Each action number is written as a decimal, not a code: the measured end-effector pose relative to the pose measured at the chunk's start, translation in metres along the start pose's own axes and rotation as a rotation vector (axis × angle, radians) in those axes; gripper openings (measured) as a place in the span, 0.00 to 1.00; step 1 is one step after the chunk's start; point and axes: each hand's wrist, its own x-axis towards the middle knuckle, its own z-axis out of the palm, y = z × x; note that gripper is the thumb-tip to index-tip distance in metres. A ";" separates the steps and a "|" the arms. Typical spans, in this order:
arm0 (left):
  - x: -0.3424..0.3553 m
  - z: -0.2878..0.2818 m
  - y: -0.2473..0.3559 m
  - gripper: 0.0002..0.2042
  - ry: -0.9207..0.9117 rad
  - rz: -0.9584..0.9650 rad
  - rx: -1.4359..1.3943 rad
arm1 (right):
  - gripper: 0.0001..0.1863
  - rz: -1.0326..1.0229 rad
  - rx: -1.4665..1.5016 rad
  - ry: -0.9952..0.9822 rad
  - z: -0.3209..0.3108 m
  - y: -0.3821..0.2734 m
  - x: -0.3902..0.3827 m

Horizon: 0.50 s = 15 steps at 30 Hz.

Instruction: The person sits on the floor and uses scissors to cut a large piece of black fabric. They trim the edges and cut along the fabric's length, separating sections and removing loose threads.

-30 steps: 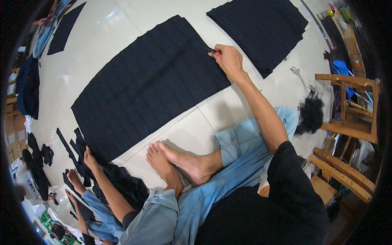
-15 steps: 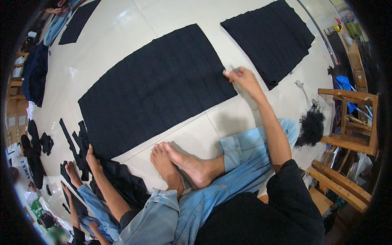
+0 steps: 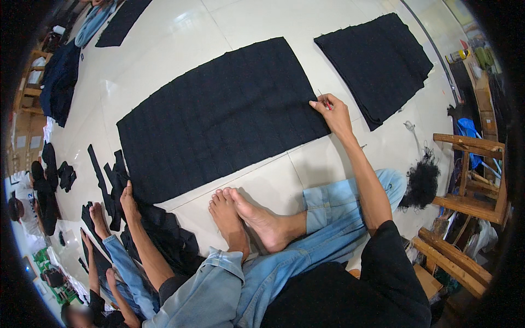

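A broad black cloth piece lies on the tiled floor before my bare feet. My right hand is closed round small red-handled snips, blade upward, with its thumb at the cloth's right edge. My left hand grips the cloth's lower left corner. Beside it are narrow black strips and a crumpled dark heap. A folded black cloth stack lies just beyond my right hand.
At right are wooden stools and a thread clump. Another person's legs and arms are beside me at lower left. A second person is at upper left. Dark cloth piles line the left side.
My right hand has shifted down along the cloth's edge and turned the snips upward. My left hand stays at the corner. The whole view has swung slightly, shifting the floor items rightward.
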 end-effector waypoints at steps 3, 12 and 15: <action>-0.002 0.005 -0.007 0.18 0.052 0.005 0.043 | 0.18 0.092 0.062 -0.050 0.006 0.003 0.006; 0.003 -0.022 -0.002 0.18 0.134 0.212 -0.114 | 0.18 0.101 0.048 -0.048 -0.032 -0.042 0.007; 0.009 -0.032 -0.018 0.16 0.125 0.246 0.082 | 0.18 0.145 0.015 -0.067 -0.036 -0.024 0.001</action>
